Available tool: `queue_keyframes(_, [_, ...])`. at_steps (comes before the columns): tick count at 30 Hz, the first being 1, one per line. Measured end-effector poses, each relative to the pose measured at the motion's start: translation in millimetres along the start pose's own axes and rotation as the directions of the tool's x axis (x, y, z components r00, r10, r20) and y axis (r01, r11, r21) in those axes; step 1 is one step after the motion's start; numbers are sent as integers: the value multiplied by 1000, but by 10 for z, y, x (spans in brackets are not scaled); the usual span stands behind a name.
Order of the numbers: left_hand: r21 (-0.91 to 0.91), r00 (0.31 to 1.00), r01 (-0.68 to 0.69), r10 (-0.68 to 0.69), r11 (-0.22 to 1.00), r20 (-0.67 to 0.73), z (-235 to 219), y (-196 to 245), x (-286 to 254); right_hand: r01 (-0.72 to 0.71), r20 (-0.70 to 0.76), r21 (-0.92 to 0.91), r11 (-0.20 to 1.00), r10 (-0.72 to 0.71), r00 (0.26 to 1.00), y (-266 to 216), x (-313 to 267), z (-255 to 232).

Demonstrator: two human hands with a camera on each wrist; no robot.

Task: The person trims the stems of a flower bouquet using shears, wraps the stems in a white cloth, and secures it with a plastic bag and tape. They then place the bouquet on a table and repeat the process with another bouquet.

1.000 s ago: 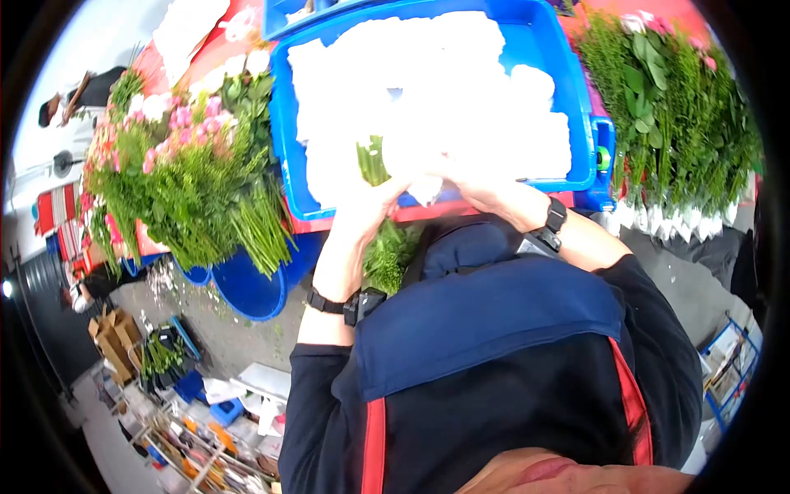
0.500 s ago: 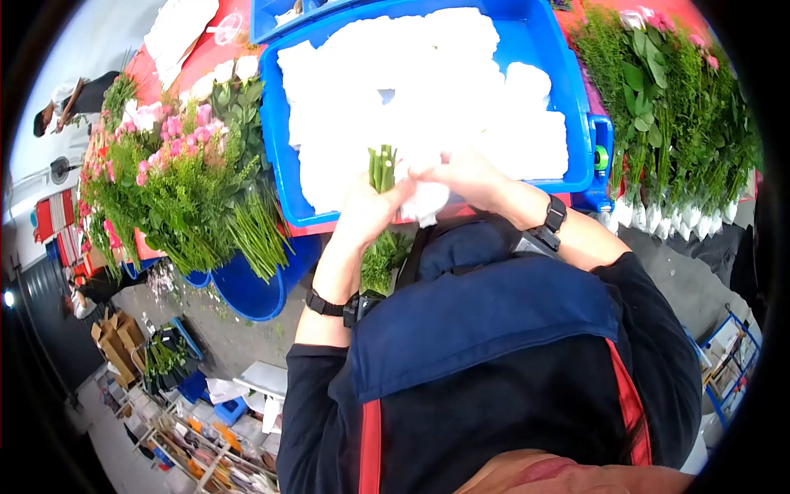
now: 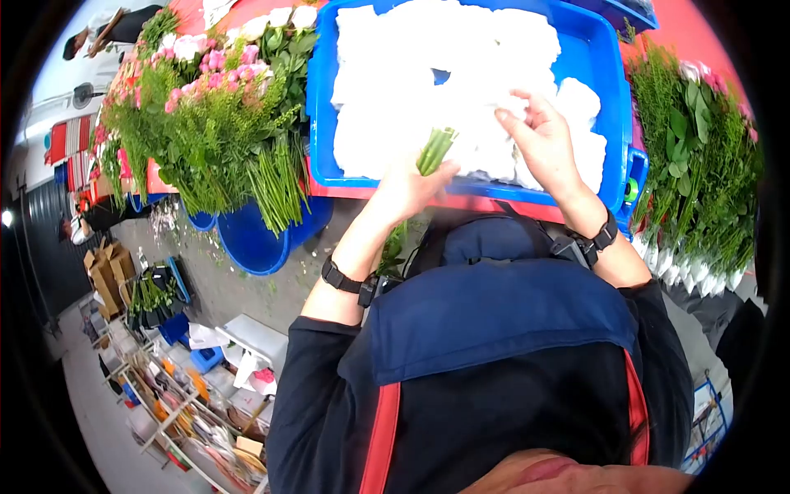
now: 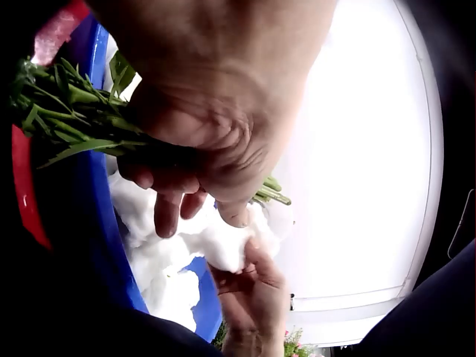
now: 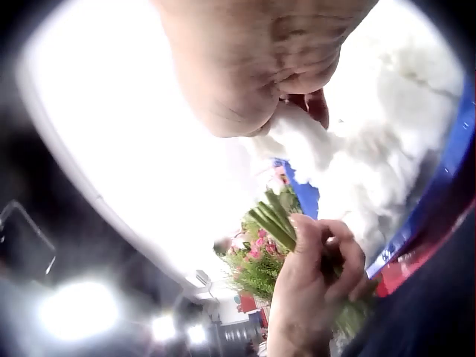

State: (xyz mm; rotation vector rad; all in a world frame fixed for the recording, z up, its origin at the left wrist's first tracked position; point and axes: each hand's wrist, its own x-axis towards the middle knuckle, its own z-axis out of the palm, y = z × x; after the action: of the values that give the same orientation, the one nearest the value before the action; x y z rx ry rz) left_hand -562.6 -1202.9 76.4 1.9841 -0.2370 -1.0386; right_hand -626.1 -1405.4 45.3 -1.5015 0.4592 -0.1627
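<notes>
My left hand grips a bunch of cut green stems, their cut ends pointing up past the thumb. Below the fist, the leafy part of the bunch trails out in the left wrist view. My right hand is raised over a blue tub full of white cotton wool. Between its thumb and fingers it pinches a soft tuft of cotton wool, best seen in the right wrist view. The two hands are apart. Glare washes out much of the cotton in the head view.
Pink and white flowers with greenery lie left of the tub on the red table. More bunches lie at right, with white-wrapped stem ends. A blue bucket stands below the left table edge.
My right hand has drawn away from the left, up and right over the cotton. The white wad seen between both hands is gone from there. My left hand still holds the stems, now tilted right.
</notes>
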Motion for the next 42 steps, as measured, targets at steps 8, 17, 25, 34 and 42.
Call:
queue_keyframes(8, [49,927,-356,360,933,-110,221,-331,136,655,480,-269,706,-491,727,-338,-184,170])
queue_keyframes(17, [-263,979,-52,102,963,178,41,-77,-141,-129,468,179,975,31,883,48,-134,212])
queue_keyframes(25, [-476,994,95,-54,874,99,85,-218,-119,-78,546,-27,997,80,834,128,211,-97])
queue_keyframes(34, [-391,998,53,-33,919,59,26,-230,-38,365,329,-826,430,-157,931,384,961,-582])
queue_keyframes(42, [-563,997,79,-53,823,63,-84,-152,18,-328,314,794,512,117,942,426,782,-1214])
